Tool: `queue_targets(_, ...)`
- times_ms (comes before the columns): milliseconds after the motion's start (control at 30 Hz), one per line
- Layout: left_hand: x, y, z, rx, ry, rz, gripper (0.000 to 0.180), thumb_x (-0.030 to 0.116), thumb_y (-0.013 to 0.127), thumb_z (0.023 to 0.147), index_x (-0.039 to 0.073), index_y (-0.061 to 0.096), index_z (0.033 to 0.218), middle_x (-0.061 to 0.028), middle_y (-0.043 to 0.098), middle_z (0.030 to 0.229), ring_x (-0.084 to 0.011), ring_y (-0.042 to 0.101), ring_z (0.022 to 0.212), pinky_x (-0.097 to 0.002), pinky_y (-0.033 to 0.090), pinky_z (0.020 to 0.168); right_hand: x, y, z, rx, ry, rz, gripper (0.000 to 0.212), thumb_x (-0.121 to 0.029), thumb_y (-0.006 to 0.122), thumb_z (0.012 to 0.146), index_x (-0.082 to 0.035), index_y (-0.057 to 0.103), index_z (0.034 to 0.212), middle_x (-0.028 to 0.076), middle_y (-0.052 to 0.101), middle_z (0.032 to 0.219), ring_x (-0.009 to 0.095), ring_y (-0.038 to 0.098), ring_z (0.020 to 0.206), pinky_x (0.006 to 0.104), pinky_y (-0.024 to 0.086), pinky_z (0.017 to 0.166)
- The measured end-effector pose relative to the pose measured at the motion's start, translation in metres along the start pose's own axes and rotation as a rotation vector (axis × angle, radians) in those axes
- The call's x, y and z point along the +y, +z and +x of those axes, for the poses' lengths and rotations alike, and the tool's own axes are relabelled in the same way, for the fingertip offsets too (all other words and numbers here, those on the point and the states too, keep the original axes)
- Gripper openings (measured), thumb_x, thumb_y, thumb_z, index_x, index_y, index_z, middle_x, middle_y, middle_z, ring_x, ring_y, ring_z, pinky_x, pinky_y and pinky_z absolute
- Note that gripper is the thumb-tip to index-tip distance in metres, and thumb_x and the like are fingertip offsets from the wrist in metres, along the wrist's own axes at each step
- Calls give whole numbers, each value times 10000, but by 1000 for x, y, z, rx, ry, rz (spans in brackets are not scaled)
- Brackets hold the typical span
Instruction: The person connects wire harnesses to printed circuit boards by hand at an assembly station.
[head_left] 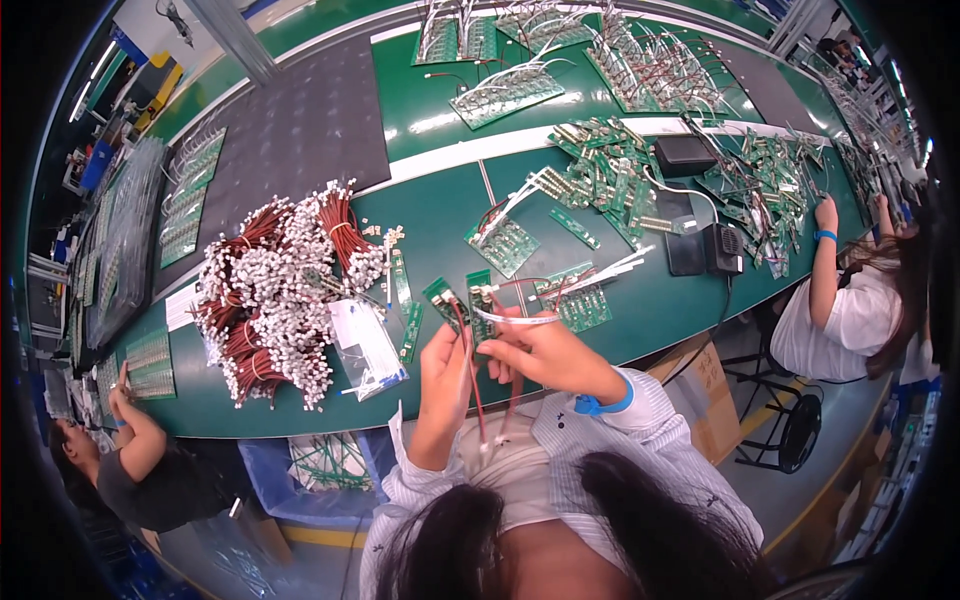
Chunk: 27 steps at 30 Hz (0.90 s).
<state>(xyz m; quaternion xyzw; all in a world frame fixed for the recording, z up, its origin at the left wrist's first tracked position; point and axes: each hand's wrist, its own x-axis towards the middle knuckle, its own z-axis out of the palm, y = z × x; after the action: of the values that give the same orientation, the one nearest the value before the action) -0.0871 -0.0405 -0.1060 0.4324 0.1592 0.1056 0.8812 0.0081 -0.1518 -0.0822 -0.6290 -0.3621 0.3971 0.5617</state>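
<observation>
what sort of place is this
Probably an electronics assembly workshop: heaped green circuit boards, a pile of red-brown wires with white connectors, and a co-worker at the same green bench.

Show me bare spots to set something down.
Green tabletop shows bare between the wired board by your right hand and the black adapter, and between the wire heap and the central wired board. Crowded: the wire heap itself and the loose board pile.
</observation>
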Motion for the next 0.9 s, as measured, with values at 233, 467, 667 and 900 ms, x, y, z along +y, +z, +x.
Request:
queue_targets(233,12,13,0,31,36,7,264,125,413,858,-61,417,1045,-167,542,938,-220,551,809,-329,459,703,1,-1,4,71,-216,-360,110,-113,496,807,-3,493,819,87,526,570,200,536,484,318,396,446)
queue_targets(467,60,-26,88,201,91,150,195,175,500,827,-2,535,900,-79,572,891,-137,532,816,-313,427,702,2,-3,-24,-74,-189,-427,251,-254,510,802,-25,431,869,152,542,589,337,534,539,398,417,471)
queue_targets(667,33,-86,222,379,-77,801,226,225,599,740,25,586,845,-27,571,745,-114,502,638,-281,377,544,21,10,-36,-126,-236,-534,248,-261,501,804,-32,438,875,133,555,621,339,537,562,393,424,483)
queue_targets(900,23,-74,237,572,443,1695,430,236,659,643,-4,467,943,-190,560,744,-362,536,711,-401,417,657,34,-6,-43,-68,-102,-482,222,-235,511,799,-33,456,873,129,546,590,336,539,570,388,420,481)
